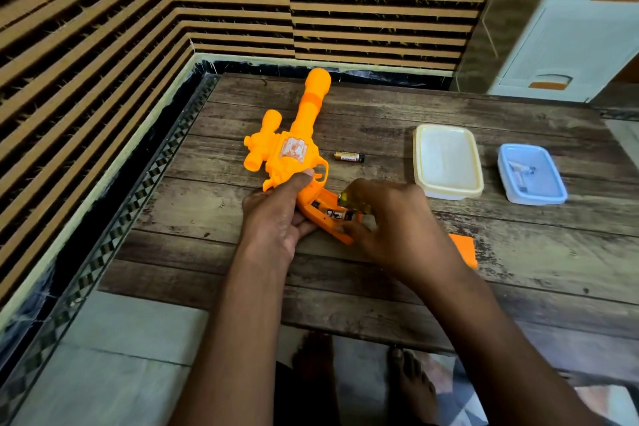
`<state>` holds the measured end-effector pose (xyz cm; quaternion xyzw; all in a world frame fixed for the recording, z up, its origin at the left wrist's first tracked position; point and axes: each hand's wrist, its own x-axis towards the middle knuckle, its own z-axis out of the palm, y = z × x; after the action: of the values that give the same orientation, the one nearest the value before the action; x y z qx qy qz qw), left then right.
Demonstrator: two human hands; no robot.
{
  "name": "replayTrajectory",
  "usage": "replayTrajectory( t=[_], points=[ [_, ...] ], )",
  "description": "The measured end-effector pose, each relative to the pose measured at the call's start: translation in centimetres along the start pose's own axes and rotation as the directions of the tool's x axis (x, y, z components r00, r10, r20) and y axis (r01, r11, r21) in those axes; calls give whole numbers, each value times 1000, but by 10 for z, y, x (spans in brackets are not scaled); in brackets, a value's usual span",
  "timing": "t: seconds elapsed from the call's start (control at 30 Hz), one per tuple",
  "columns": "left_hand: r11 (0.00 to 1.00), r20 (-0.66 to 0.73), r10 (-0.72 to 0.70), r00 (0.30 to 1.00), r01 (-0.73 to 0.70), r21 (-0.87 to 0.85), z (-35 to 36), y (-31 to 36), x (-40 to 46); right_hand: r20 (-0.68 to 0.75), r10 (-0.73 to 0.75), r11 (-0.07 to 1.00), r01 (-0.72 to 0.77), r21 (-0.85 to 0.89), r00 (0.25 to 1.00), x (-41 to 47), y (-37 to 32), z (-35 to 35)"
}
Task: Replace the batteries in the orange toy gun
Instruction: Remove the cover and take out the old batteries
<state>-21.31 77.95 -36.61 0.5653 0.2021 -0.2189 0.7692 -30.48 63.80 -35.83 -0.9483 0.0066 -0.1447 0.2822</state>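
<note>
Wooden worktop [380, 287]: cover [465, 249] off, 1 battery [338, 215] seated. Left hand [276, 218] gripping toy gun [294, 149], right hand [387, 221] pinching second battery [352, 203]. Closing left.

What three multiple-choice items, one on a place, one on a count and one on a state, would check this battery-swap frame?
1. Where does the loose battery lie?
A. on the table, between the toy gun and the cream container
B. inside the blue container
C. on the floor

2. How many lidded containers stand on the table?
A. one
B. two
C. three

3. What state is the gun's battery compartment in?
A. covered
B. open and empty
C. open, with a battery in it

Answers: 1 A, it rests on bare wood right of the gun. 2 B, one cream, one blue. 3 C, the left hand grips the gun while the right hand works at the exposed cell.
</note>
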Motion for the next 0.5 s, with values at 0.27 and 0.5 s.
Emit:
replayTrajectory(
  t=[0.27,0.5],
  points=[
    [999,-29,30,999,-30,21,0,-3,8,-333,96,995,-80,61,938,19,-1,3],
    [983,-104,171,980,-164,79,-3,-4,11,-38,292,943,-294,-158,956,76,3,19]
  ],
)
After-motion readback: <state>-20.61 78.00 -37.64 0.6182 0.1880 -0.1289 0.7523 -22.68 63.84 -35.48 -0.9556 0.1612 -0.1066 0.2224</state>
